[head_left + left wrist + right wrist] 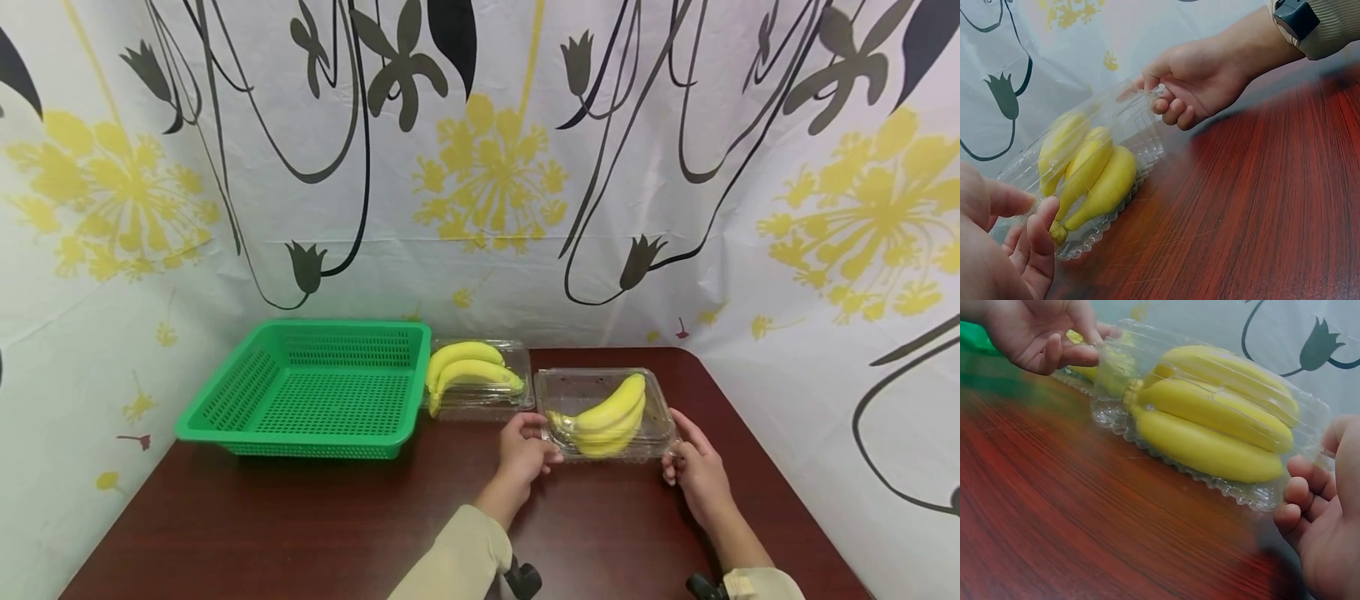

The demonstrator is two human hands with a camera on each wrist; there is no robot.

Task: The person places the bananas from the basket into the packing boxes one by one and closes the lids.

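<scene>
A clear plastic clamshell box (660, 427) with a bunch of yellow bananas (611, 417) inside is at the right side of the table. At its left end, my left hand (525, 450) pinches the rim between thumb and fingers. My right hand (699, 467) grips the opposite end in the same way. In the right wrist view the lid of the clamshell box (1210, 394) lies over the bananas (1210, 447), whose stems point toward the left hand (1044, 334). The left wrist view has the right hand (1200, 81) at the box's far corner.
Just left of the held box, a second clear clamshell box (517, 354) has bananas (472, 371) in it, some reaching over its front edge. A green plastic basket (300, 448) stands farther left. Patterned white sheeting (480, 283) surrounds the dark red wooden table (300, 525).
</scene>
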